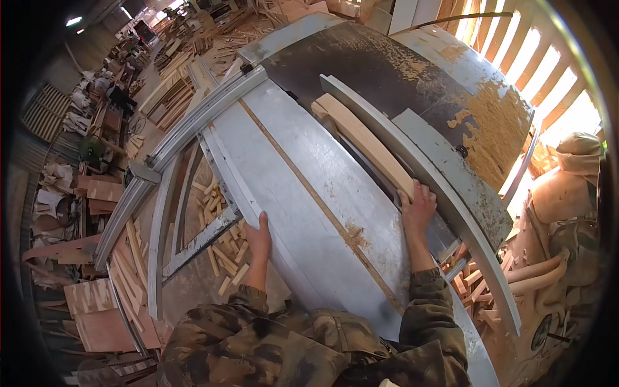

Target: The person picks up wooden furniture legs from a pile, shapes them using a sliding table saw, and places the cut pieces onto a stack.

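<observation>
A pale wooden board lies lengthwise beside a long grey metal fence, on the right part of a saw table. My right hand is closed round the near end of that board, thumb on its left side. My left hand grips the left edge of the smooth metal sliding table, thumb up against the edge; its other fingers are partly hidden. A narrow brown slot with some sawdust runs along the metal top between my hands.
A metal crossbar spans the table's left side above an open frame. Offcuts lie on the floor below. Sawdust covers part of the dark far tabletop. Dust bags and a hose are at right.
</observation>
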### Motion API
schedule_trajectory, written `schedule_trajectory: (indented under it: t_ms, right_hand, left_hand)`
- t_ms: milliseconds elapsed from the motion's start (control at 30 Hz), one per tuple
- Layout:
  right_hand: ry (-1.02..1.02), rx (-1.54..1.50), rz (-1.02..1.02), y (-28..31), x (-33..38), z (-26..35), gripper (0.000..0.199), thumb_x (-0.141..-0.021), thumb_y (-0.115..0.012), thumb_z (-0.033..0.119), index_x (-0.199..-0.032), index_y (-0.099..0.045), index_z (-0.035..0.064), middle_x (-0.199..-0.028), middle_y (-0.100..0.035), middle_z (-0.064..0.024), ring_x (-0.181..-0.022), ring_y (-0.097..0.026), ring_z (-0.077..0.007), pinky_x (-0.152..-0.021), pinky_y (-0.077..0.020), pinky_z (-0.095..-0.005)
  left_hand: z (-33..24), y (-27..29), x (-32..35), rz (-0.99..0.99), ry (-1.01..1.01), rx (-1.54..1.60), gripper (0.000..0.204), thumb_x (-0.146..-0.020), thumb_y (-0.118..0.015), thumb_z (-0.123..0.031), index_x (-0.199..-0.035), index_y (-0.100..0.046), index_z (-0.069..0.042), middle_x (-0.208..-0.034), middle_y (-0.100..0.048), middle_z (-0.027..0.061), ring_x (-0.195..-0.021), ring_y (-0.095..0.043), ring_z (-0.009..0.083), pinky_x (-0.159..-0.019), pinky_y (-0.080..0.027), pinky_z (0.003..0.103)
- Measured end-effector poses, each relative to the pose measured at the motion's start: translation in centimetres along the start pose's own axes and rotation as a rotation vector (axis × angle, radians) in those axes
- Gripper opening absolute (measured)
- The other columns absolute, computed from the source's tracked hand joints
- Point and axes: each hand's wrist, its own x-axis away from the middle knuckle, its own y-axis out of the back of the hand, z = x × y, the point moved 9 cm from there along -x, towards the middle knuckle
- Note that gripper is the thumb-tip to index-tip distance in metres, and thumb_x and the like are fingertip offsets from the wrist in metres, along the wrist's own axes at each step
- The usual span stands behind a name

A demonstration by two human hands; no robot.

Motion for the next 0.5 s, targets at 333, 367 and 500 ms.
schedule_trajectory:
  t_ms: [333, 367, 500]
  right_hand:
    - [0.003, 0.066, -0.001, 0.9, -0.5, -1.3, 0.054, -0.081, -0.078, 0.039, -0.127, -0.065, 0.0133, -0.114, -0.063, -0.0029, -0.107, -0.055, -0.0280, -0.093, -0.0419, -0.0462]
    - [0.000, 0.064, -0.001, 0.8, -0.4, -1.4, 0.055, -0.081, -0.078, 0.040, -0.127, -0.065, 0.0137, -0.114, -0.063, -0.0024, -0.107, -0.055, -0.0276, -0.093, -0.0417, -0.0462]
    - [-0.003, 0.060, 0.002, 0.5, -0.2, -0.9, 0.055, -0.081, -0.078, 0.041, -0.127, -0.065, 0.0147, -0.114, -0.063, -0.0022, -0.107, -0.055, -0.0274, -0.094, -0.0414, -0.0463]
  left_hand:
    - [0.9, -1.7, 0.1, -0.015, 0.010, -0.002, 0.074, -0.095, -0.066, -0.041, -0.138, -0.040, 0.012, -0.133, -0.057, 0.0298, -0.124, -0.057, 0.0394, -0.105, -0.043, 0.040]
    - [0.9, -1.7, 0.1, -0.009, 0.031, -0.029, 0.075, -0.095, -0.066, -0.042, -0.138, -0.040, 0.013, -0.133, -0.057, 0.0301, -0.124, -0.057, 0.0394, -0.105, -0.043, 0.040]
    - [1.0, -1.0, -0.4, -0.011, 0.000, -0.029, 0.076, -0.095, -0.066, -0.044, -0.138, -0.040, 0.013, -0.133, -0.057, 0.0310, -0.125, -0.056, 0.0403, -0.106, -0.042, 0.041]
